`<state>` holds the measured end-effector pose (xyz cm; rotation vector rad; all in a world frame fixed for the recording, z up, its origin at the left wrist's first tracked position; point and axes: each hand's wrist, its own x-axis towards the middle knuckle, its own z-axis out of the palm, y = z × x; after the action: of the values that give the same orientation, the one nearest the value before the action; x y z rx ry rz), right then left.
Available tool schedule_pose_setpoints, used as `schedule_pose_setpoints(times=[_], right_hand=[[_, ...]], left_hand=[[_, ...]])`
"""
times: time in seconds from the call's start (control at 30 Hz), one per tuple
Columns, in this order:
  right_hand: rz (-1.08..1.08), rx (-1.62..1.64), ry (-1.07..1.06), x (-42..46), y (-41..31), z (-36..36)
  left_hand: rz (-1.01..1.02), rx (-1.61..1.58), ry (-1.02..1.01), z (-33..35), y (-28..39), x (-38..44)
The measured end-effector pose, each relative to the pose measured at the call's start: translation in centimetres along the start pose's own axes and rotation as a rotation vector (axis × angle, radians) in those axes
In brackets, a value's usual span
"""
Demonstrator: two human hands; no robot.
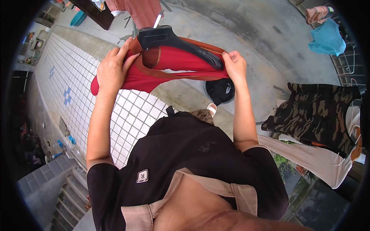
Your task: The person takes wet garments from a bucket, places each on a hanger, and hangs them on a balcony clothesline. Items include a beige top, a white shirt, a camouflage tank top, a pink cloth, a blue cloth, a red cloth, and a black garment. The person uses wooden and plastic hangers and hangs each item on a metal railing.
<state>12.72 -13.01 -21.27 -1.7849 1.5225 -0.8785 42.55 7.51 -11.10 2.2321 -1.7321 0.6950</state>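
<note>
A red garment (185,59) with orange-brown trim is stretched between my two hands, its neck opening facing up. My left hand (112,65) grips the trim and red cloth on the left side. On the other side, my right hand (235,65) pinches the trimmed edge between thumb and fingers. A black plastic clothes hanger (179,40) with a flat metal hook (158,19) lies within the opening; one arm reaches towards my right hand, while its other end is hidden by cloth near my left hand.
Below the garment, a round basin holds black cloth (219,89). A camouflage top (315,112) and pale cloth (306,158) hang at the right, with blue underwear (328,37) farther up. A pinkish garment (138,11) hangs ahead. Concrete steps (70,199) lie lower left.
</note>
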Motion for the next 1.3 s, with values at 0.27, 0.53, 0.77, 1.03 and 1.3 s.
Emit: schedule_pose_setpoints(times=[0.27, 0.53, 0.77, 1.03, 1.3], right_hand=[[0.210, 0.641, -0.072, 1.0, 0.4, -1.1], [-0.010, 0.343, -0.611, -8.2, -6.8, 1.2], [-0.573, 0.093, -0.402, -5.2, -8.8, -3.6], [-0.421, 0.404, -0.522, -1.3, -14.7, 0.5], [-0.578, 0.559, -0.290, 0.2, -16.1, -1.7]], left_hand=[[0.049, 0.011, 0.012, 0.7, -0.3, -0.3], [-0.024, -0.076, -0.002, 1.4, 1.9, 0.1], [-0.068, -0.396, -0.192, 1.2, -0.6, -1.0], [0.176, -0.495, -0.141, 0.4, 1.7, 1.6], [-0.102, -0.927, -0.644, 2.6, -0.9, 3.7]])
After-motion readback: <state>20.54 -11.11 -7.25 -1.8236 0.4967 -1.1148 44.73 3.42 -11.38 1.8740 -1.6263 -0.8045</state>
